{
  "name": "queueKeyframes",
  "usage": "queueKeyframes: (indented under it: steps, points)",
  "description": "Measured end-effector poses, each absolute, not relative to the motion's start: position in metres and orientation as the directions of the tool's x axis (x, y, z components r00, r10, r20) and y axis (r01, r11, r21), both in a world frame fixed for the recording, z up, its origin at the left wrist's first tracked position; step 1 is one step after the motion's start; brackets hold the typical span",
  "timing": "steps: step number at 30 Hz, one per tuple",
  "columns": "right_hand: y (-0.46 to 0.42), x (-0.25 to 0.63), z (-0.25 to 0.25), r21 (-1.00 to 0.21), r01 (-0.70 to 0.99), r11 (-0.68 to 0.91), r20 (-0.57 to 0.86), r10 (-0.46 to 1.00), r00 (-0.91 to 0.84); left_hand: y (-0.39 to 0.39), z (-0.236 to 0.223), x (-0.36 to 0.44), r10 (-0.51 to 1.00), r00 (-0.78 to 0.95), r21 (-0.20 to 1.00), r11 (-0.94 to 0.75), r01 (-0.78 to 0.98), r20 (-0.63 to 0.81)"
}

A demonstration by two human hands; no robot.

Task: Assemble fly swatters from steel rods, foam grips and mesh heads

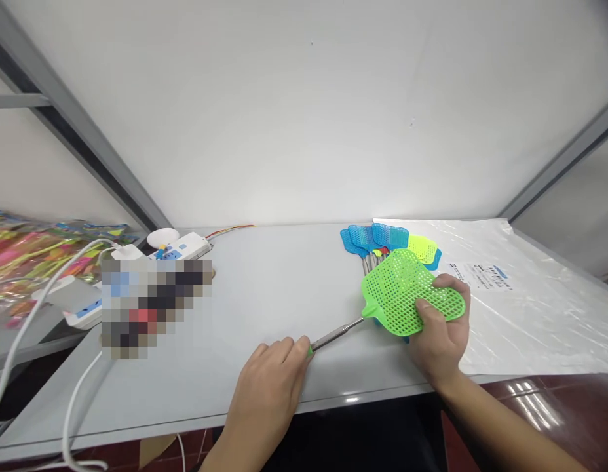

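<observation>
A green fly swatter (399, 295) with a perforated head and a thin metal telescopic shaft is held by both hands above the front of the table. My left hand (274, 377) is closed round its handle, of which only a bit of green shows. My right hand (441, 334) pinches the right side of the swatter head, thumb on top. Behind it lies a group of fly swatters, several with blue heads (390, 235) and one with a yellow head (422, 249). Their metal shafts point toward me and are partly hidden by the green head.
A white plastic bag (544, 314) with a printed label covers the right of the grey table (265, 282). On the left are a power strip (186, 247), white cables (29, 314) and a blurred-out object (156, 308). Colourful bagged items (38, 262) lie beyond the left edge.
</observation>
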State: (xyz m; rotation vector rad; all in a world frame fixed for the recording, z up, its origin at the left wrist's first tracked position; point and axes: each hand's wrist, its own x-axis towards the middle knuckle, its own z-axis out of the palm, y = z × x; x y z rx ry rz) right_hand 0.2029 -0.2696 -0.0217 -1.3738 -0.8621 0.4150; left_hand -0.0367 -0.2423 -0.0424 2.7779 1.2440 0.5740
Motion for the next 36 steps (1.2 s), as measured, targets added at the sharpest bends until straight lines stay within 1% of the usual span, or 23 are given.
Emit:
queueKeyframes:
  steps: [3, 6, 9, 14, 20, 25, 29, 32, 36]
  points:
    - [-0.269, 0.203, -0.023, -0.952, 0.247, 0.182, 0.301, 0.709, 0.638, -0.243, -0.043, -0.037, 0.742, 0.603, 0.191, -0.664, 0.723, 0.293]
    - [-0.269, 0.203, -0.023, -0.946, 0.231, 0.228, 0.324, 0.703, 0.633, -0.242, -0.043, -0.036, 0.753, 0.601, 0.192, -0.653, 0.733, 0.269]
    - [-0.269, 0.203, -0.022, -0.948, 0.230, 0.218, 0.316, 0.703, 0.638, -0.243, -0.043, -0.035, 0.760, 0.599, 0.198, -0.646, 0.737, 0.252]
    - [-0.268, 0.202, -0.022, -0.946, 0.248, 0.207, 0.320, 0.704, 0.634, -0.243, -0.040, -0.035, 0.773, 0.585, 0.214, -0.631, 0.745, 0.245]
    - [-0.268, 0.202, -0.024, -0.942, 0.195, 0.274, 0.334, 0.702, 0.629, -0.244, -0.039, -0.034, 0.762, 0.593, 0.184, -0.643, 0.744, 0.261]
    - [-0.267, 0.203, -0.025, -0.948, 0.232, 0.218, 0.318, 0.702, 0.637, -0.241, -0.040, -0.032, 0.762, 0.590, 0.146, -0.637, 0.757, 0.267]
    - [-0.266, 0.204, -0.023, -0.963, 0.209, 0.173, 0.267, 0.733, 0.626, -0.236, -0.040, -0.029, 0.752, 0.596, 0.118, -0.644, 0.756, 0.283]
    - [-0.266, 0.206, -0.021, -0.978, 0.141, 0.151, 0.206, 0.769, 0.605, -0.230, -0.037, -0.027, 0.766, 0.590, 0.139, -0.633, 0.762, 0.253]
    - [-0.265, 0.208, -0.022, -0.978, 0.094, 0.187, 0.206, 0.777, 0.595, -0.221, -0.031, -0.024, 0.780, 0.593, 0.205, -0.625, 0.753, 0.197]
